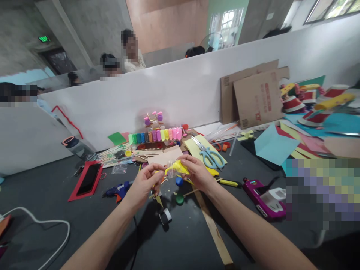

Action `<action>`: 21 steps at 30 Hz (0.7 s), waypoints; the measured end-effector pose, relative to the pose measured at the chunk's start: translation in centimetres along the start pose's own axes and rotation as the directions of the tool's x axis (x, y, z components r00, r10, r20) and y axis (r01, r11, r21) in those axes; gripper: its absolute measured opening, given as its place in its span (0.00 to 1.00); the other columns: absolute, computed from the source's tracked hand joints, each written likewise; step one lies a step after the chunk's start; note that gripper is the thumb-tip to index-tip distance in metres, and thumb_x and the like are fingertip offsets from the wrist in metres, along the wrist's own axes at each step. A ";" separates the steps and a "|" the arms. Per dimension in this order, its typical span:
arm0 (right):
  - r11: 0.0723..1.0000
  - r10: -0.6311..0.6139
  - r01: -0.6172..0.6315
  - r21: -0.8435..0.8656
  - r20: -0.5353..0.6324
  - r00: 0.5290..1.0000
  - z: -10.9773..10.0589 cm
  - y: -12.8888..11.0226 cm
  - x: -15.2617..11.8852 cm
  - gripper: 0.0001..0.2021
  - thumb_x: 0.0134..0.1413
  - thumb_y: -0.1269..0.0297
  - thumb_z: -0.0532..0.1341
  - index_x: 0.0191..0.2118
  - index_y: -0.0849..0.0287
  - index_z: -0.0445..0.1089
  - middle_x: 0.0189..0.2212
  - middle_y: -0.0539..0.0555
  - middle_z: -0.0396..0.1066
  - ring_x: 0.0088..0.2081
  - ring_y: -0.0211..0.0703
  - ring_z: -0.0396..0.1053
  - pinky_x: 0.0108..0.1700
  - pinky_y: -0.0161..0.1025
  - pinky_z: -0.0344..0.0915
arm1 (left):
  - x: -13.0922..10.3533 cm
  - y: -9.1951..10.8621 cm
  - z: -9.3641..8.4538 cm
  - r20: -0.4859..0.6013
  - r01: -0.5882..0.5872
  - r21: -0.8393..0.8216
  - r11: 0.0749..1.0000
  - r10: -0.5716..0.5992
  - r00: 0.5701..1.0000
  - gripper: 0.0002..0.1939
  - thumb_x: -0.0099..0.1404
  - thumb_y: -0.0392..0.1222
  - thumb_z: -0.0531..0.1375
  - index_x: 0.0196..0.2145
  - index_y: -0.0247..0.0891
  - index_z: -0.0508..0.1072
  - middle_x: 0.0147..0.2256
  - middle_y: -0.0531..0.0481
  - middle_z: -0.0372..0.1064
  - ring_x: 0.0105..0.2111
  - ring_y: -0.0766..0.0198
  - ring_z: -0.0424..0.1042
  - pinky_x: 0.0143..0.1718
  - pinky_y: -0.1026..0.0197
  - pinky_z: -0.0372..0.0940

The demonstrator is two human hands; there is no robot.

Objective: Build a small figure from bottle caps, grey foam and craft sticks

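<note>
Watching through the head camera, I have both hands near each other over the middle of the dark table (180, 247); the right hand (198, 174) is closed on a yellow lump (180, 167) partly wrapped in clear film, thumb and fingers gripping its wide end; the lump sits in the air between the two hands and narrows into a thin strand towards the left hand (146, 180); the left fingertips are bunched at that strand's end, though I cannot tell from here whether they pinch it or only meet it. Below the hands I see a blue cap (179, 182), a green cap (179, 199) and a long wooden strip (212, 228) running towards me; a blue glue gun (119, 190) lies beside the left wrist, and further left a phone (88, 179) rests on a red sheet (97, 175). Behind the hands I make out a row of coloured packets (154, 135); to their right, blue-handled scissors (210, 156) lie open on yellow paper (192, 148); a yellow cutter (229, 183) is just beyond the right wrist, with a purple device (261, 200) to its right; cardboard sheets (257, 99) lean on the white partition (180, 86) at the back.
</note>
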State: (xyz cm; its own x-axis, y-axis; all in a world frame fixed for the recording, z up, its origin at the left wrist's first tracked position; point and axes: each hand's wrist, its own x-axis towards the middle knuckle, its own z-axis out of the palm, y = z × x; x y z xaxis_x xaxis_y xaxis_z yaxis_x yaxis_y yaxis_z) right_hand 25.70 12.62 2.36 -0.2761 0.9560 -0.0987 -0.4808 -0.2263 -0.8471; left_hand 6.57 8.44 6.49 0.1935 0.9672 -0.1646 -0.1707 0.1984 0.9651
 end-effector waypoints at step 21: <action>0.979 -0.052 0.080 -0.188 0.149 0.987 -0.1 0.8 -0.4 0.19 0.46 0.49 0.69 0.37 0.58 0.70 0.24 0.47 0.68 0.20 0.33 0.61 0.18 0.29 0.58 | 1.4 1.0 -0.4 0.079 0.052 0.301 0.952 -0.079 0.994 0.20 0.53 0.56 0.67 0.33 0.37 0.70 0.20 0.59 0.62 0.15 0.74 0.54 0.17 0.69 0.51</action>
State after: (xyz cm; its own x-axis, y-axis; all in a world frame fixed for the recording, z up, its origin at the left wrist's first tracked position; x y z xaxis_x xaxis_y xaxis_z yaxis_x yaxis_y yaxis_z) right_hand 25.53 12.07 1.66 -0.3719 0.9280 0.0245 -0.3363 -0.1100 -0.9353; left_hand 6.32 10.06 7.14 0.2825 0.9329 -0.2235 0.1380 0.1910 0.9718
